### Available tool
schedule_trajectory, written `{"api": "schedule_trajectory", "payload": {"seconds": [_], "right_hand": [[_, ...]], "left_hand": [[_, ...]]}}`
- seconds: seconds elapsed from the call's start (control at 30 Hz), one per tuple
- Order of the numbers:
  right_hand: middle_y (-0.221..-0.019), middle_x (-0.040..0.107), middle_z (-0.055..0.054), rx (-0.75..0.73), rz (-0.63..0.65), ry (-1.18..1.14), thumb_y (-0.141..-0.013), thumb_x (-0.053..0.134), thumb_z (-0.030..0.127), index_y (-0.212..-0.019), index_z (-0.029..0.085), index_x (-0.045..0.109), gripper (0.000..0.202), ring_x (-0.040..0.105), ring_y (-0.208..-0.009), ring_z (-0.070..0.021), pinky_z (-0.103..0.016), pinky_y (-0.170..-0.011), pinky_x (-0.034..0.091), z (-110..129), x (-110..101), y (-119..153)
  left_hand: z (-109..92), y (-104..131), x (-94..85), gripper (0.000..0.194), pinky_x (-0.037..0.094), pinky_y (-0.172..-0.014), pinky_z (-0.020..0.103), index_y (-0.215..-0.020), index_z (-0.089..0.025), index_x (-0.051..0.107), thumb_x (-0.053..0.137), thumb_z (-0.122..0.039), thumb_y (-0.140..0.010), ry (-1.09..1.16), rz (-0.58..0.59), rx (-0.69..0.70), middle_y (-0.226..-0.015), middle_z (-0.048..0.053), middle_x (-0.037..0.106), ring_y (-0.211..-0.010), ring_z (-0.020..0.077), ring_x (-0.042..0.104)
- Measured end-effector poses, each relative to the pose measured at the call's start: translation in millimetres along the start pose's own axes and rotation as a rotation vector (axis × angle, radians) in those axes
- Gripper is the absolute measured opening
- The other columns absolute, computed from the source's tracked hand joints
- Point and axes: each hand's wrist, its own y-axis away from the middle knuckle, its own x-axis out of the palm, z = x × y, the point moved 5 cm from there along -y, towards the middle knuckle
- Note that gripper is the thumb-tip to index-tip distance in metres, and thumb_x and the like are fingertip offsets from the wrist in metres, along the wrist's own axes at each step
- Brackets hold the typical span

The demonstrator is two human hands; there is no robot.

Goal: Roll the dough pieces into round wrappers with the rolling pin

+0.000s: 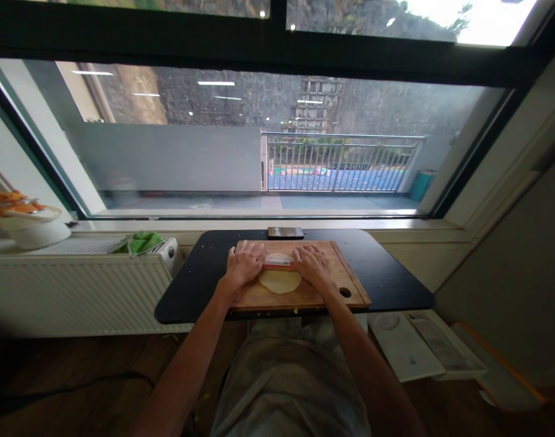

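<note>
A rolling pin (278, 262) with a pale printed label and a red edge lies crosswise over a thin, round piece of dough (281, 281). My left hand (246, 261) is closed over the pin's left end, and my right hand (312, 262) covers the right end the same way. Both ends are hidden under my palms and fingers. Part of the dough shows beyond the pin, and a larger part lies on the near side. Under it all is a wooden cutting board (325, 298) with a round hole near its right front corner.
The board sits on a black table (395, 291) with rounded corners. A phone-like flat object (285, 232) lies at the table's far edge. To the left, a radiator (77, 291) carries a green cloth (144, 242). White flat boxes (404, 346) are low on the right. A window is ahead.
</note>
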Motion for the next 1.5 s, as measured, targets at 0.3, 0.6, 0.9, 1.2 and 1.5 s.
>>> {"api": "schedule_trajectory", "payload": {"seconds": [0.3,0.6,0.9,1.2,1.5], "right_hand": [[-0.152,0.070,-0.011,-0.056,0.021,-0.042,-0.117,0.035,0.029,-0.138,0.021,0.074,0.046,0.055,-0.151,-0.0265,-0.038,-0.126,0.037,5,-5,36],[-0.167,0.059,-0.008,0.018,-0.062,-0.210,-0.118,0.027,0.036,-0.162,0.020,0.059,0.056,0.038,-0.165,-0.0264,-0.048,-0.136,0.028,5,-5,80],[-0.164,0.062,-0.011,0.047,-0.023,-0.132,-0.119,0.028,0.035,-0.149,0.021,0.069,0.053,0.041,-0.163,-0.0281,-0.058,-0.135,0.024,4,-8,50],[-0.160,0.065,-0.009,0.077,-0.077,-0.198,-0.119,0.026,0.036,-0.151,0.022,0.068,0.055,0.043,-0.162,-0.0264,-0.052,-0.135,0.027,7,-7,74],[-0.170,0.053,-0.016,0.161,-0.125,-0.174,-0.118,0.022,0.038,-0.162,0.015,0.058,0.062,0.034,-0.167,-0.0327,-0.064,-0.135,0.021,30,-7,115]], "left_hand": [[-3,42,-2.9,0.054,0.050,-0.115,0.042,-0.142,-0.028,0.073,0.029,-0.040,-0.115,0.054,-0.005,0.096,-0.143,0.008,0.077,-0.138,0.0262,0.067],[-4,88,-6.7,0.048,0.039,-0.129,0.048,-0.147,-0.031,0.072,0.038,-0.037,-0.114,0.173,-0.062,0.136,-0.159,0.003,0.067,-0.158,0.0262,0.050],[-13,49,-5.3,0.057,0.042,-0.123,0.054,-0.160,-0.027,0.060,0.032,-0.043,-0.114,0.072,-0.069,0.071,-0.161,0.007,0.065,-0.154,0.0324,0.053],[-11,56,-3.0,0.051,0.042,-0.123,0.049,-0.142,-0.028,0.073,0.035,-0.048,-0.115,0.124,-0.063,0.072,-0.154,0.005,0.071,-0.152,0.0291,0.057],[-15,58,-2.9,0.050,0.038,-0.126,0.050,-0.137,-0.024,0.075,0.035,-0.044,-0.115,0.142,-0.067,0.062,-0.152,0.007,0.072,-0.150,0.0282,0.057]]}}
